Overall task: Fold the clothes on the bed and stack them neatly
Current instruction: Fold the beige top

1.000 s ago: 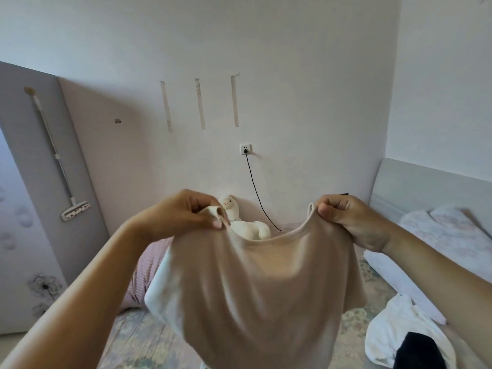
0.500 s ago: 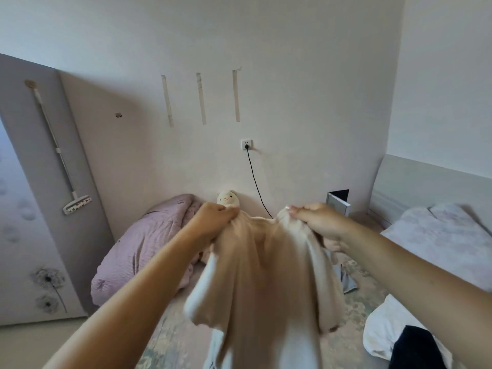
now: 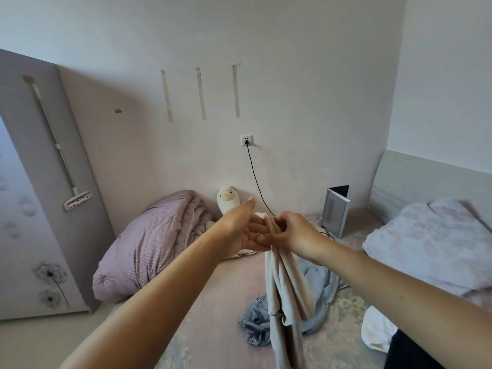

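Note:
A beige shirt [image 3: 286,294] hangs folded lengthwise above the bed [image 3: 221,296]. My right hand [image 3: 292,233] grips its gathered top edge. My left hand [image 3: 243,230] is beside it with straight fingers, palm towards the cloth, touching the top of the shirt. On the bed below lie a denim garment [image 3: 257,322] and a light blue garment [image 3: 318,286]. At the right edge sit a white garment [image 3: 375,331] and a dark one [image 3: 407,352].
A bunched pink striped duvet [image 3: 149,243] lies at the bed's far left, with a plush sheep [image 3: 227,199] against the wall. A black cable [image 3: 257,182] runs from the socket to a small grey device [image 3: 335,211]. A floral pillow [image 3: 431,241] lies at right. A wardrobe stands at left.
My hands came together, bringing the shirt's two shoulders into one bundle. The right hand took both; the left hand let go and opened. The shirt now hangs narrow.

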Tool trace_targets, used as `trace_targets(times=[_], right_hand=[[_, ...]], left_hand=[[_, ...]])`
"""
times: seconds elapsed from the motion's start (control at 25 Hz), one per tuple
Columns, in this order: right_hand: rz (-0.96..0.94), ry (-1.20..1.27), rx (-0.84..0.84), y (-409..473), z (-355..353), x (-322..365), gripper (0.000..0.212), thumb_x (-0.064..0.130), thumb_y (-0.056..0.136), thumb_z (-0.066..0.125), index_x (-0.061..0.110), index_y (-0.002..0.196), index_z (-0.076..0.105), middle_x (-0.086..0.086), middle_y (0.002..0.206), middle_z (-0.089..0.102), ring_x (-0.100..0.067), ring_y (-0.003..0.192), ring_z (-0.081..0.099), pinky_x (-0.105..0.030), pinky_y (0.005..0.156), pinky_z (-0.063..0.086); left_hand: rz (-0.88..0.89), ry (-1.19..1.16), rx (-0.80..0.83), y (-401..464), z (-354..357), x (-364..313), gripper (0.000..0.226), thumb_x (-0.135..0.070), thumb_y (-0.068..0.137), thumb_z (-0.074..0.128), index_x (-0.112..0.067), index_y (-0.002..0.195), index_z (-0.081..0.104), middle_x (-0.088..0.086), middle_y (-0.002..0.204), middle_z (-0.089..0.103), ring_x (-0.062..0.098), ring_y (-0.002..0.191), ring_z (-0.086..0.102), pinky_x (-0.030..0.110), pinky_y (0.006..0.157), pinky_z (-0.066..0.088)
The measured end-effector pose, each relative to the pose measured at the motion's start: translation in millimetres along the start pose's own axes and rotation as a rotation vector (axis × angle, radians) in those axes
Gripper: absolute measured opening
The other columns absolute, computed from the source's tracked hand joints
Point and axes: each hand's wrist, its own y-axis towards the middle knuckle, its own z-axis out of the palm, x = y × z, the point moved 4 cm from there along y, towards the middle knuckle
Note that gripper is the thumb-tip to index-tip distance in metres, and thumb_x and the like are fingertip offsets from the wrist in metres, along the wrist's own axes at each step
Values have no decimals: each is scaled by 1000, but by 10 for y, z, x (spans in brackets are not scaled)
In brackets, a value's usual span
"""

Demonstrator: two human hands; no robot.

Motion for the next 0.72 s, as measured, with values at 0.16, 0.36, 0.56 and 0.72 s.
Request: trace_targets(times=[0.16, 0.36, 0.56, 0.72], right_hand=[[-45, -23, -55, 49, -121, -84, 11, 14, 92, 74, 9, 85, 66, -2, 80, 62, -12, 79, 55, -28, 71, 41], [-43, -3, 47, 96, -191, -178, 12, 12, 96, 69, 5, 105, 74, -1, 102, 72, -5, 99, 62, -18, 89, 45], [-60, 46, -51, 73, -261, -154, 18, 10, 92, 73, 6, 106, 63, -3, 84, 69, -4, 73, 57, -17, 74, 43], [-78, 153, -23, -12, -314, -208, 33, 11, 89, 77, 15, 100, 47, -4, 86, 66, -8, 76, 54, -18, 74, 40]], left_hand=[[67, 225, 98, 41, -153, -27, 40, -34, 108, 42, -1, 116, 64, 17, 104, 73, 27, 93, 71, 39, 86, 56], [478, 736, 50, 103, -240, -28, 62, -14, 85, 81, -13, 141, 53, -2, 129, 59, 11, 117, 57, 26, 101, 46], [513, 684, 157, 236, -79, 90, 10, -11, 89, 76, -16, 93, 68, -3, 84, 58, 9, 81, 50, 26, 79, 41], [594, 639, 129, 199, -126, 15, 8, -7, 92, 71, -14, 94, 72, -3, 81, 63, 7, 79, 52, 24, 77, 42]])
